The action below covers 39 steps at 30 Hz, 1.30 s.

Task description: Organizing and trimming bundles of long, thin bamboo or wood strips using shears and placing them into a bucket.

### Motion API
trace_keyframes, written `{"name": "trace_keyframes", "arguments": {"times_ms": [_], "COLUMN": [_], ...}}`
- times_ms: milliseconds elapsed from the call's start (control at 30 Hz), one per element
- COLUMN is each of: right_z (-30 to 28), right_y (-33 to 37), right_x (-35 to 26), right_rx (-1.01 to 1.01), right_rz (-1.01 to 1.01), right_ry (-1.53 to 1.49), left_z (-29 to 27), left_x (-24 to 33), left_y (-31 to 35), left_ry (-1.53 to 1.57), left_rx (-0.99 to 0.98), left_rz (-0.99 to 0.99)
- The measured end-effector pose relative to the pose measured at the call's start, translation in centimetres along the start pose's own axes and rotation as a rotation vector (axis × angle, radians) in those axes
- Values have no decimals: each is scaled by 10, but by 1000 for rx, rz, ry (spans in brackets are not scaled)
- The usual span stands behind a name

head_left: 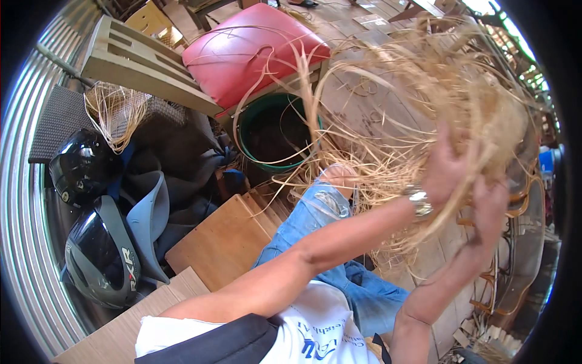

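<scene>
I am working amid fibre strands in what is looking like a small, informal craft workshop. The pale lengths are spreading in a tangle across the floor, and a green bucket is standing beside them. A corrugated metal wall is running along the left, while two helmets, a slatted wooden frame and a red cushion are crowding the space.

Ahead: tangled fibre strands block | Ahead-left: green bucket, red cushion | Passable: over wooden box
</scene>
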State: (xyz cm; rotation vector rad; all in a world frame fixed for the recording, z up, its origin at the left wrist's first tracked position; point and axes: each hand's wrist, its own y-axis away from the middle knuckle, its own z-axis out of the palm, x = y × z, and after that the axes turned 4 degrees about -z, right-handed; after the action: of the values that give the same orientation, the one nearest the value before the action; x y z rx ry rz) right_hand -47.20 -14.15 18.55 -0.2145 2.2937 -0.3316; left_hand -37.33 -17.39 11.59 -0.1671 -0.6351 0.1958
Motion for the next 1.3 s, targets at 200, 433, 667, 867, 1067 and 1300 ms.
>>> {"name": "trace_keyframes", "arguments": {"times_ms": [200,433,667,867,1067,1300], "right_z": [167,279,317,234,159,217], "right_y": [31,111,156,153,148,66], "right_x": [-40,-13,2,-9,87,83], "right_rx": [-556,-528,-426,-464,-122,-598], "right_rz": [-271,-350,-547,-469,127,211], "right_ry": [379,522,679,-193,-47,-49], "left_z": [-206,-318,-260,-484,-454,-391], "left_x": [35,166,156,73,101,169], "left_y": [70,219,126,99,75,24], "left_ry": [-185,-249,-1823,-1161,-1177,-1753], "left_rx": [269,882,609,614,538,604], "left_rz": [-58,-413,56,-799,-673,-262]}}
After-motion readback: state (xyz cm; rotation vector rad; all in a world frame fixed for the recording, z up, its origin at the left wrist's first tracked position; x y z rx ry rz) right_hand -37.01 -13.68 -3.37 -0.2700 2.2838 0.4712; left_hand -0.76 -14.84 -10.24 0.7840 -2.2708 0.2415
